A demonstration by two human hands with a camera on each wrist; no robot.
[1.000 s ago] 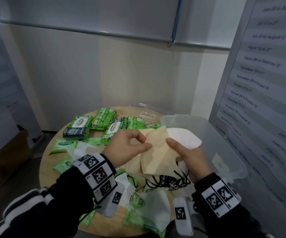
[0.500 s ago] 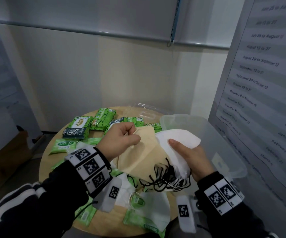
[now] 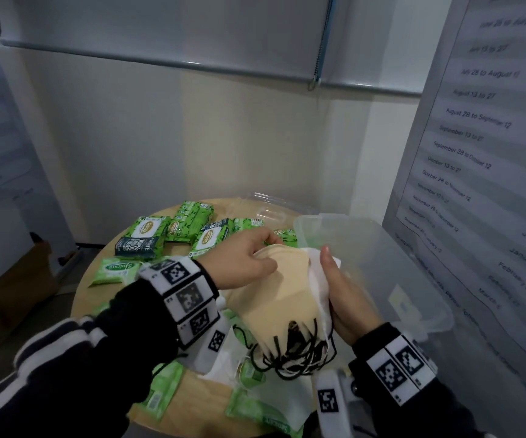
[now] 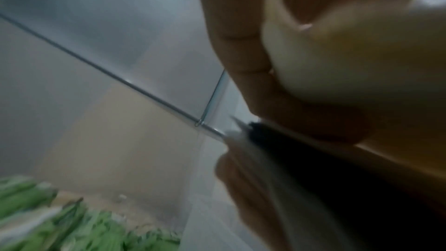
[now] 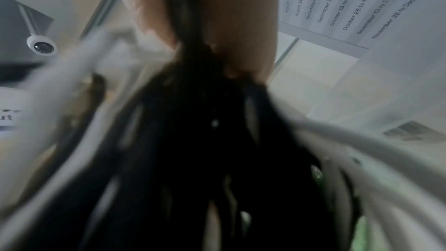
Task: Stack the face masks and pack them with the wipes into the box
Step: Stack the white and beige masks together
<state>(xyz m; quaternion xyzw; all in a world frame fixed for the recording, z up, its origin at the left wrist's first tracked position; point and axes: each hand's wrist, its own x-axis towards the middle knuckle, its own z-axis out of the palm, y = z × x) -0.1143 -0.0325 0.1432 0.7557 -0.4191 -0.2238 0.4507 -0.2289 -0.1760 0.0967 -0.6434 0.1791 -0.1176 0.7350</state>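
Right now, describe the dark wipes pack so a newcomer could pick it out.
On the round table, look at the far-left cluster of wipes packs. The dark pack lies at its near edge, left of the left hand. Its dark teal face with big white lettering stands out; the neighbours are bright green.

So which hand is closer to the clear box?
The right hand. It holds the masks right beside the box, by its near wall. The left hand pinches the masks' top edge, on the far side from the box.
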